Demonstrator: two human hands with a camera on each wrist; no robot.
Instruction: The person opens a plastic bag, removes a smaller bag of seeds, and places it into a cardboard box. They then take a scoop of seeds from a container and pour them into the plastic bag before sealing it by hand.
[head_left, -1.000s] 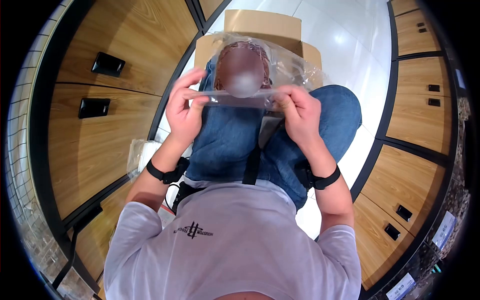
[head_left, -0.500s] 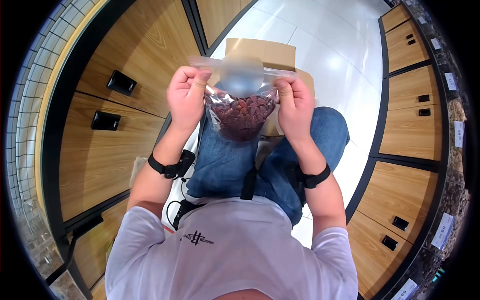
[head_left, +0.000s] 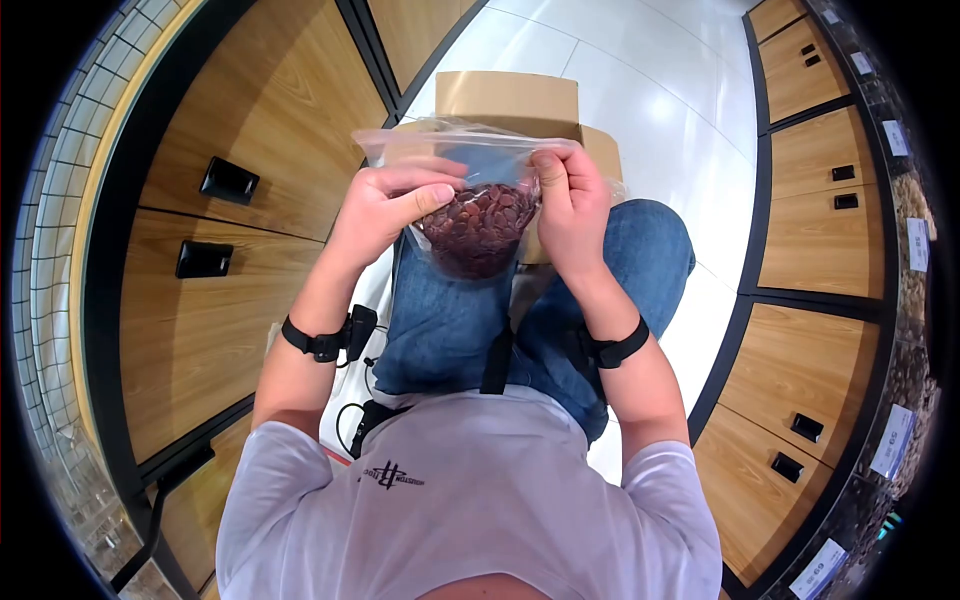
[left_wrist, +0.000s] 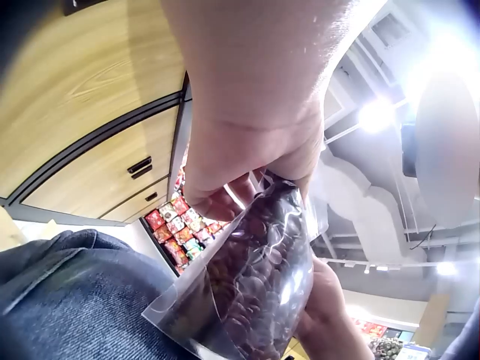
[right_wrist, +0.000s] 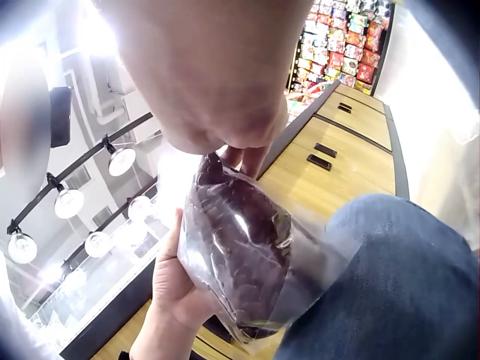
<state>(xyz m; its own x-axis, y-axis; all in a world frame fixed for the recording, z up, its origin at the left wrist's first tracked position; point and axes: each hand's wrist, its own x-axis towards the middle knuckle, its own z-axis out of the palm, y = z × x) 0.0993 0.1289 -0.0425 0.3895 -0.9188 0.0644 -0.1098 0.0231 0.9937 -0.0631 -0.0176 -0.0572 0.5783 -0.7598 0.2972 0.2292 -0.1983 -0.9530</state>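
Note:
Above my lap, both hands hold a clear plastic bag (head_left: 478, 235) filled low down with dark red-brown flat pieces. Its empty, flattened top strip spreads out above the filling. My right hand (head_left: 575, 210) pinches the bag near its upper right corner, thumb on the side toward me. On the other side, my left hand (head_left: 385, 210) has its thumb across the front, while its fingers lie along the upper part. From the left wrist, the bag (left_wrist: 259, 285) hangs below the hand with its contents pressed against the film. The right wrist view shows the bag (right_wrist: 240, 247) bulging below the right hand.
An opened cardboard box (head_left: 510, 100) stands on the floor beyond my knees, with clear plastic at its near side. Wooden cabinets (head_left: 270, 110) with black handles line the left, and more cabinets (head_left: 815, 250) the right. My jeans (head_left: 640, 260) are under the bag.
The bag was tipped so its filled part lay beyond the hands; now it hangs toward me. My left hand has slid inward across the bag from its upper left corner.

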